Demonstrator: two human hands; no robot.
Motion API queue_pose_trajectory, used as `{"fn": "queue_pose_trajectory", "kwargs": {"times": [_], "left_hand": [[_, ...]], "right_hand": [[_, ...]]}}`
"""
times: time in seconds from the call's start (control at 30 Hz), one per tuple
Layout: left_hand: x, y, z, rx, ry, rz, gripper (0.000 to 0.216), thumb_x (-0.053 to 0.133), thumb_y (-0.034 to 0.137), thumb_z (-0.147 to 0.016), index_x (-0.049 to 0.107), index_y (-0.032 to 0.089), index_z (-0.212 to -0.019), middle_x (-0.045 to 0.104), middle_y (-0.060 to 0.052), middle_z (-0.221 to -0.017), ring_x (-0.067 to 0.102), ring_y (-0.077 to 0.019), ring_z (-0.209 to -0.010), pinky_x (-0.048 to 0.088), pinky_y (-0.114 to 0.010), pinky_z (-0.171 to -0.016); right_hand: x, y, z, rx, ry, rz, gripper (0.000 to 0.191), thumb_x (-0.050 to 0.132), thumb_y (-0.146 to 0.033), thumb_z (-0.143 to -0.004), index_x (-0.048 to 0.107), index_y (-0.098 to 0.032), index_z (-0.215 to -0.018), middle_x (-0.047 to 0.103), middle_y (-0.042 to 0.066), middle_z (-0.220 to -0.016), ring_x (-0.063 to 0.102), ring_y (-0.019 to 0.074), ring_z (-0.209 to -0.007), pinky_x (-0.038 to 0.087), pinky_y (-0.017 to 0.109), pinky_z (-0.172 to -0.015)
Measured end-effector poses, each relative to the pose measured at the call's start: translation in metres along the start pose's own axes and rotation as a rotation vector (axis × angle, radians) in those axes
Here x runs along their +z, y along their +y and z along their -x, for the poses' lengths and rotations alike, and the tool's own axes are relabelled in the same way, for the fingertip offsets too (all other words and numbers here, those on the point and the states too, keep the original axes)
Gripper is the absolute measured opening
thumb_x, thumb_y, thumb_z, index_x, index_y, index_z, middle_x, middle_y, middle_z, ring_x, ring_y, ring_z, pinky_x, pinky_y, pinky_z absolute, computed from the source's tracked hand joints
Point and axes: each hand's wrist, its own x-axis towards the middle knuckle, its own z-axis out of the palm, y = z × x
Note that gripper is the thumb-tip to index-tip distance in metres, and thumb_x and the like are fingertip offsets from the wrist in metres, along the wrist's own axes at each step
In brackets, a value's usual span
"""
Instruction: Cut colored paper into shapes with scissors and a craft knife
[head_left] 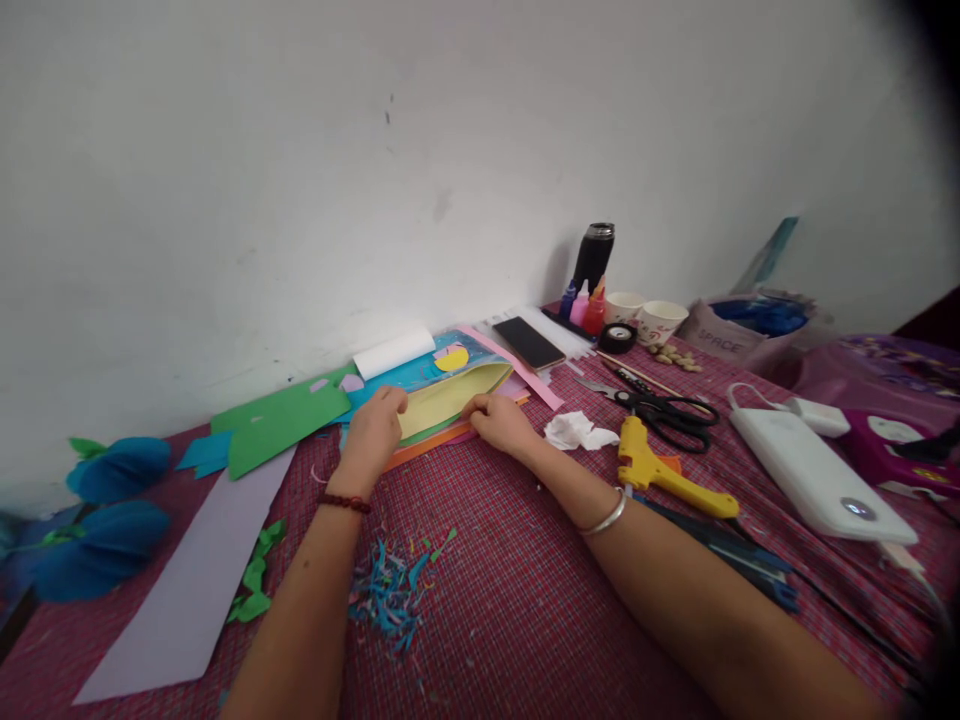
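Observation:
Both my hands rest on a stack of coloured paper sheets [450,395] lying against the wall. My left hand [375,430] has its fingers curled over the near left edge of the top yellow sheet, which is lifted and curving up. My right hand [499,420] pinches the stack's near right edge, fingers closed on the paper. Orange, pink and green sheets show beneath the yellow one. A bead bracelet is on my left wrist, a silver bangle on my right.
A yellow glue gun [660,470], black scissors [667,410], crumpled tissue [574,430], phone [529,343], tape roll [619,337], paper cups [660,320], black flask [594,255] and white power bank [814,475] lie right. Green paper [277,420], grey sheet [202,570], blue paper flowers [112,470] and paper scraps [394,590] lie left.

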Motion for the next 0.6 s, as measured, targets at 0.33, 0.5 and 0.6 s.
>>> {"fn": "queue_pose_trajectory", "kwargs": {"times": [0.33,0.5,0.6], "left_hand": [[0.0,0.018,0.005,0.069,-0.072,-0.047,0.014,0.055,0.027,-0.08,0.065,0.021,-0.089,0.065,-0.006,-0.098,0.06,-0.0222,-0.091,0.048,-0.033,-0.077],[0.005,0.013,0.005,0.211,-0.134,-0.067,0.013,0.061,0.029,-0.08,0.07,0.021,-0.084,0.064,-0.007,-0.113,0.057,-0.0246,-0.106,0.045,-0.039,-0.092],[0.007,0.011,0.005,0.233,-0.124,-0.114,0.016,0.056,0.025,-0.084,0.071,0.021,-0.084,0.062,-0.008,-0.12,0.055,-0.0262,-0.111,0.043,-0.041,-0.095]], "right_hand": [[0.008,0.014,-0.009,-0.037,0.031,-0.18,0.046,0.041,-0.005,-0.074,0.065,-0.016,-0.112,0.073,0.002,-0.094,0.065,0.0145,-0.078,0.05,0.028,-0.081],[0.01,0.018,-0.011,-0.046,0.044,-0.238,0.042,0.041,-0.004,-0.072,0.068,-0.015,-0.101,0.074,0.002,-0.092,0.065,0.0138,-0.074,0.052,0.03,-0.08],[0.01,0.019,-0.011,-0.052,0.053,-0.241,0.041,0.04,-0.004,-0.072,0.068,-0.015,-0.1,0.074,0.002,-0.091,0.065,0.0136,-0.074,0.052,0.029,-0.08]]}}
